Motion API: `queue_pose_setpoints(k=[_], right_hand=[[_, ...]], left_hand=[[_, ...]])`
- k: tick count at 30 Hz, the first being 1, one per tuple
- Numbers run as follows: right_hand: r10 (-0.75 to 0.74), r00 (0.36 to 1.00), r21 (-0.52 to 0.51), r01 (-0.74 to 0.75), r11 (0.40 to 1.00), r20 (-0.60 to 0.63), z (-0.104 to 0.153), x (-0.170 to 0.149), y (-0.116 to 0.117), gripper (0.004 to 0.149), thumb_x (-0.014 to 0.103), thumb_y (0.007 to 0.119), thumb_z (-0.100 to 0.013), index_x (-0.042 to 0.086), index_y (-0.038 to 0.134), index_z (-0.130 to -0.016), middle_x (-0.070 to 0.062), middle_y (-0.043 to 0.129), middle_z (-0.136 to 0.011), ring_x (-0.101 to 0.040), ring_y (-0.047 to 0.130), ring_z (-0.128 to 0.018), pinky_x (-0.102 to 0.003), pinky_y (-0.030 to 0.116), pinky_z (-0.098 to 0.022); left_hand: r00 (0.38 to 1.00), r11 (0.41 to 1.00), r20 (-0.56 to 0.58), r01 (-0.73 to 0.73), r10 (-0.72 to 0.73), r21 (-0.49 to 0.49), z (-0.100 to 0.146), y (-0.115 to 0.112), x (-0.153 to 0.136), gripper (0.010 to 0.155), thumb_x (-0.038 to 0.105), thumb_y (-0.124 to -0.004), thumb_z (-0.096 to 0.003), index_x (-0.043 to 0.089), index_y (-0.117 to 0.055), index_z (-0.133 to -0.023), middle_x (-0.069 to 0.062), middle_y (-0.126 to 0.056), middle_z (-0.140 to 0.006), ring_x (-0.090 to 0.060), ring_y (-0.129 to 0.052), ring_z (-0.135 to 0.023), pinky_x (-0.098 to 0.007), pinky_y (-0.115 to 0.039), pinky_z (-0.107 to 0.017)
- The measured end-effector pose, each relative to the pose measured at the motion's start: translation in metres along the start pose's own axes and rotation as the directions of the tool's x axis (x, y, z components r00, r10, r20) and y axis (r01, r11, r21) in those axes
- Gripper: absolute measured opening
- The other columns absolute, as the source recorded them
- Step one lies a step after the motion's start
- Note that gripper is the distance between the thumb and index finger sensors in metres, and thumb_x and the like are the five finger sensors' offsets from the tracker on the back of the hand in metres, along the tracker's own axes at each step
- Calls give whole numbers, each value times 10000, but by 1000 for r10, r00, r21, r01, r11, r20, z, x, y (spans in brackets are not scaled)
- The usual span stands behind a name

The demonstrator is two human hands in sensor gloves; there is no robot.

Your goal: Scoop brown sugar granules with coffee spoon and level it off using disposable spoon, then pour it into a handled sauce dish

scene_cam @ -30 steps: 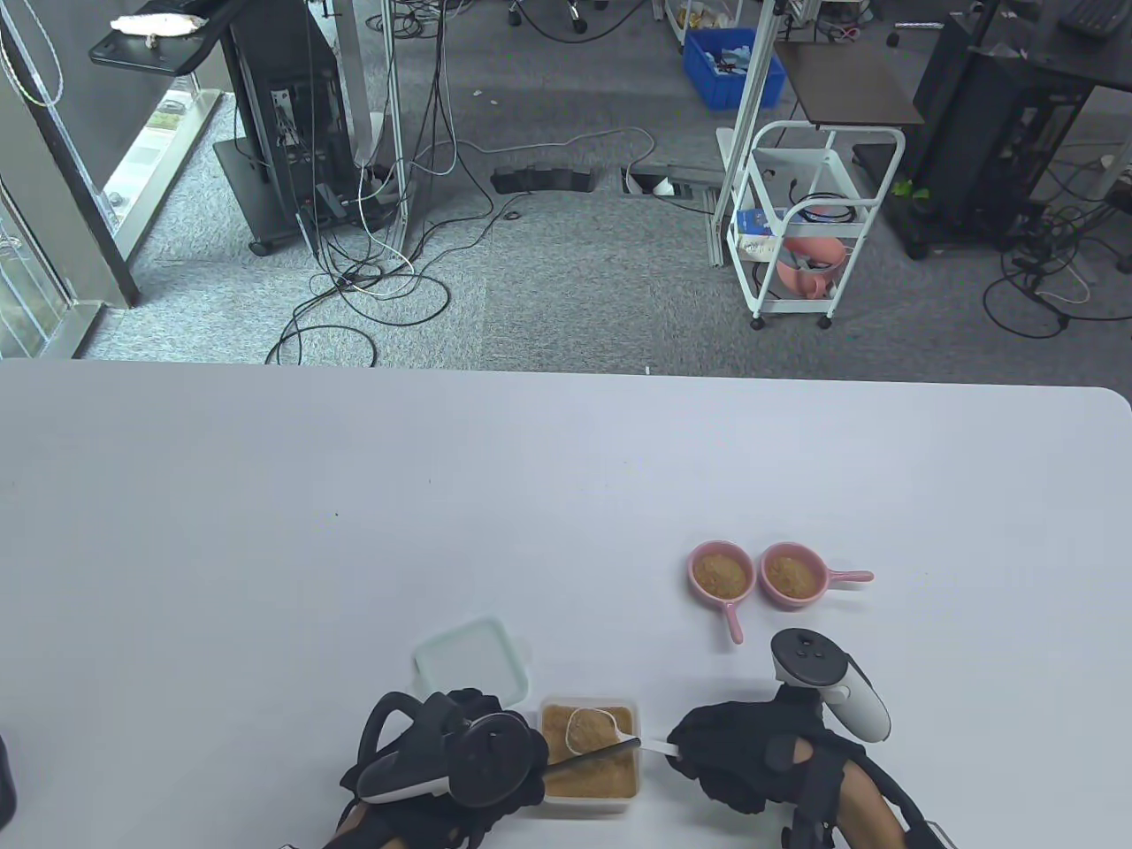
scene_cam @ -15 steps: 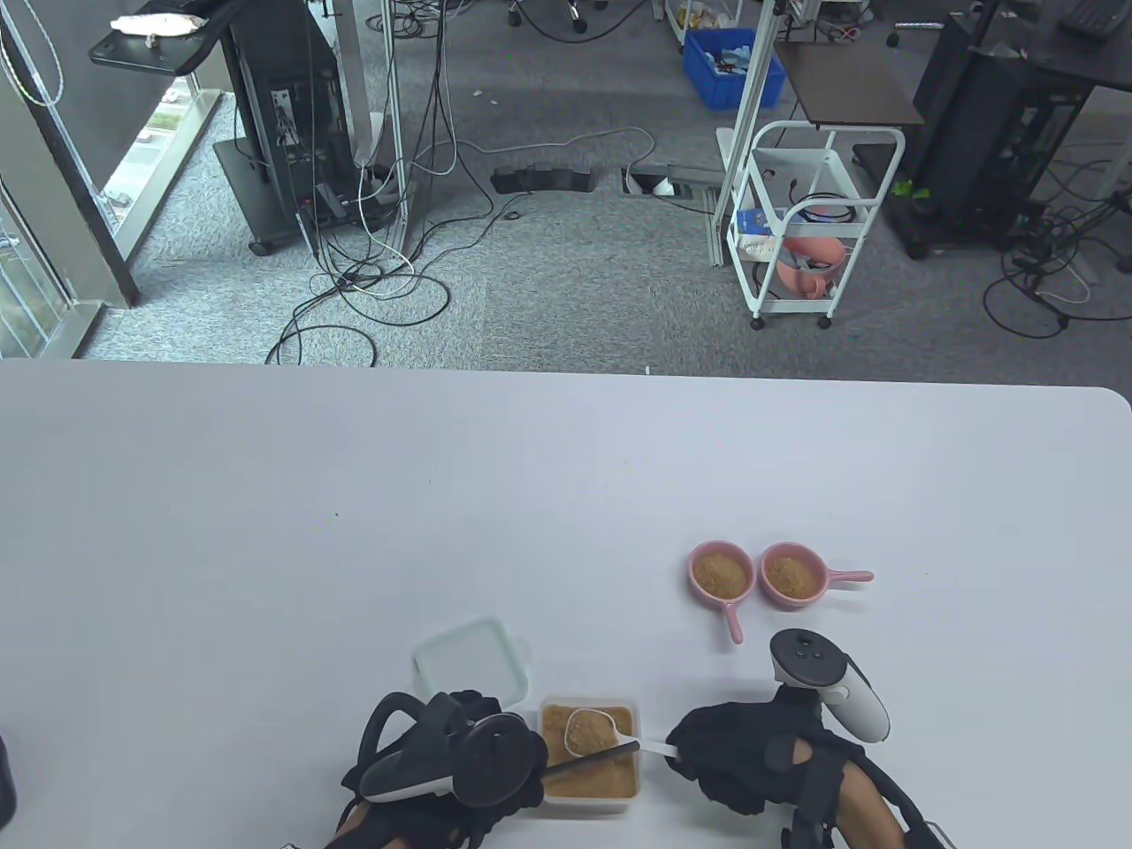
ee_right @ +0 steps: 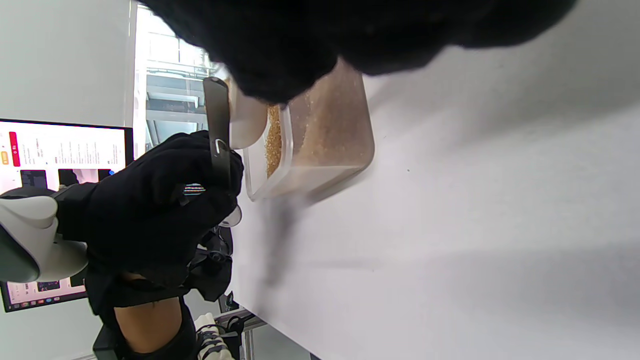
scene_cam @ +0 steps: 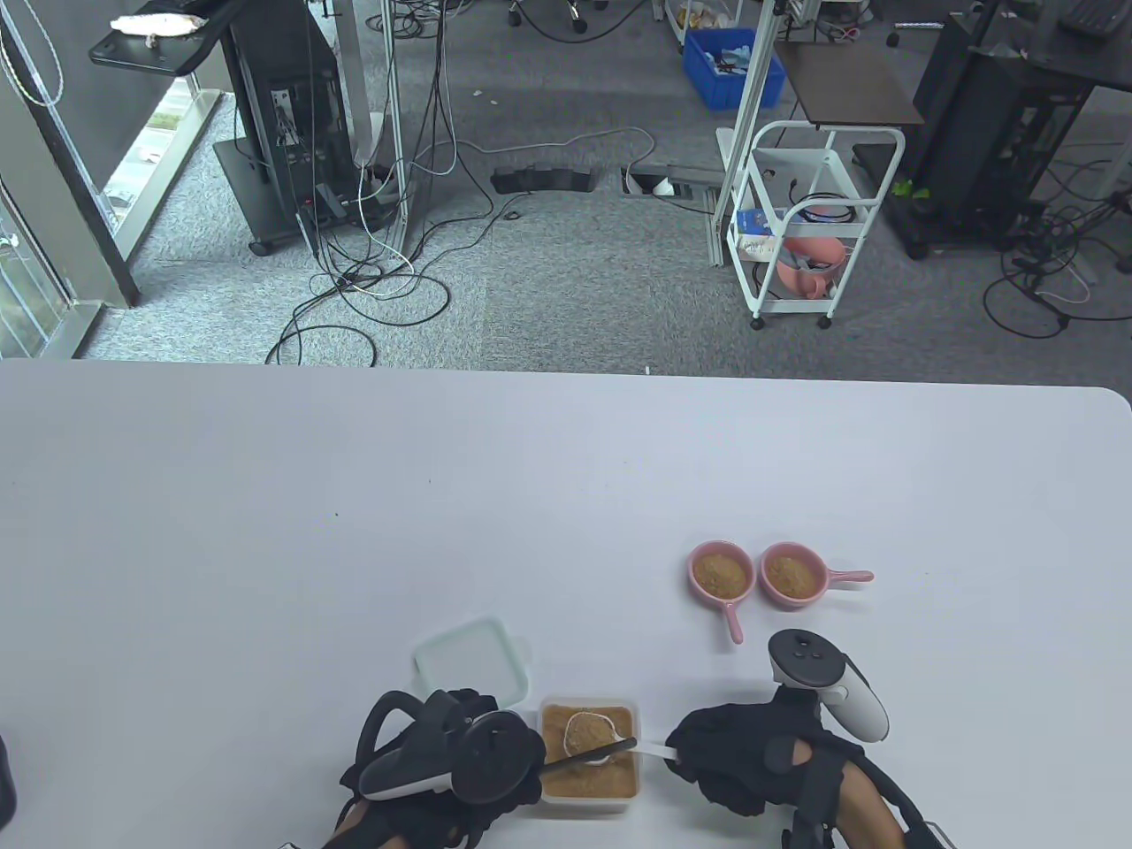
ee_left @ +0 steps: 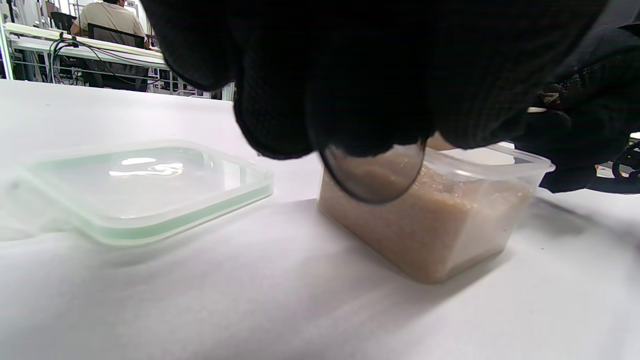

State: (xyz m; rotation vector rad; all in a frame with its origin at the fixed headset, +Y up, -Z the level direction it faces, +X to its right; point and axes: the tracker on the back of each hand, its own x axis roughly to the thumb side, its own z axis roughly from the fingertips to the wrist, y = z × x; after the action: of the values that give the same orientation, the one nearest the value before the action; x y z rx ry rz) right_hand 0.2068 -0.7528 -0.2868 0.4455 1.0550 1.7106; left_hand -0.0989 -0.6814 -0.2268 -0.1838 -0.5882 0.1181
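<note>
Table [scene_cam: 265,531] mostly bare; tub [scene_cam: 589,783] at near edge. My right hand [scene_cam: 734,761] holds coffee spoon [scene_cam: 591,734], left hand [scene_cam: 442,765] grips disposable spoon [scene_cam: 591,756].

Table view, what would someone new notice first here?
Two black-gloved hands at the near edge: the right hand holds a white coffee spoon heaped with brown sugar over the clear sugar tub, while the left hand lays a dark disposable spoon across it. Farther right sit two pink handled sauce dishes holding sugar.
</note>
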Motion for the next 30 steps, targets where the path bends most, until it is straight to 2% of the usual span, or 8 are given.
queue_pose_setpoints(k=[30], right_hand=[[11, 1000, 9, -11, 1000, 2, -1, -1, 0, 439, 361, 723, -522, 77, 833, -838, 26, 959, -408, -201, 925, -137, -503, 786, -343]], left_hand=[[999, 1000, -35, -6, 5, -11, -2, 0, -7, 410, 573, -855, -407, 420, -897, -785, 159, -978, -739, -125, -1017, -726, -463, -708, -758]])
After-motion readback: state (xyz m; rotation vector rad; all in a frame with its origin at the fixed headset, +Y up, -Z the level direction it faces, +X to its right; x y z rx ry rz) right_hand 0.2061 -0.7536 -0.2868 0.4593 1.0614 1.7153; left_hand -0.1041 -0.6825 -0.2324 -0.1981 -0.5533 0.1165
